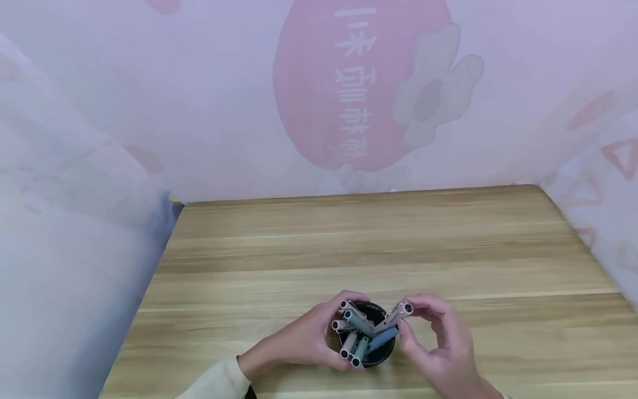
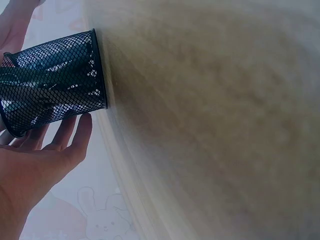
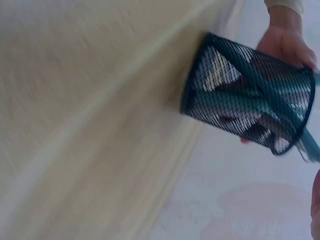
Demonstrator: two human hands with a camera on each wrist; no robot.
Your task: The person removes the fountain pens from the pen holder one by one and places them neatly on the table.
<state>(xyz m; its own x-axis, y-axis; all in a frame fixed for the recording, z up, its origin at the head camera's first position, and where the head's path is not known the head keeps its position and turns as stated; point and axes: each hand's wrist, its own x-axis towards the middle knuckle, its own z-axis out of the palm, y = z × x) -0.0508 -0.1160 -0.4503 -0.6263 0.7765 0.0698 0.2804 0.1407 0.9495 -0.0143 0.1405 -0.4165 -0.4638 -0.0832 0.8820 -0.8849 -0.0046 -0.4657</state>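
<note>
A black mesh pen holder [image 1: 377, 361] stands on the wooden table, its mesh side plain in both wrist views. Several pens lean inside it, among them a green pen [image 1: 360, 322], a blue pen [image 1: 382, 338] and a pinkish pen [image 1: 397, 316] that tilts right over the rim. My left hand [image 1: 311, 335] grips the holder from the left, fingers and thumb round its side. Thumb and index finger of my right hand [image 1: 443, 343] pinch the upper end of that pinkish pen. Only a sliver of my right hand [image 3: 316, 210] shows in the right wrist view.
The wood-grain table [image 1: 349, 238] stretches back to a pale wall covering [image 1: 214, 100] with a pink printed shape and white characters. More pale covering [image 1: 75, 238] hangs along the left side, and another stretch [image 1: 598, 188] borders the right edge.
</note>
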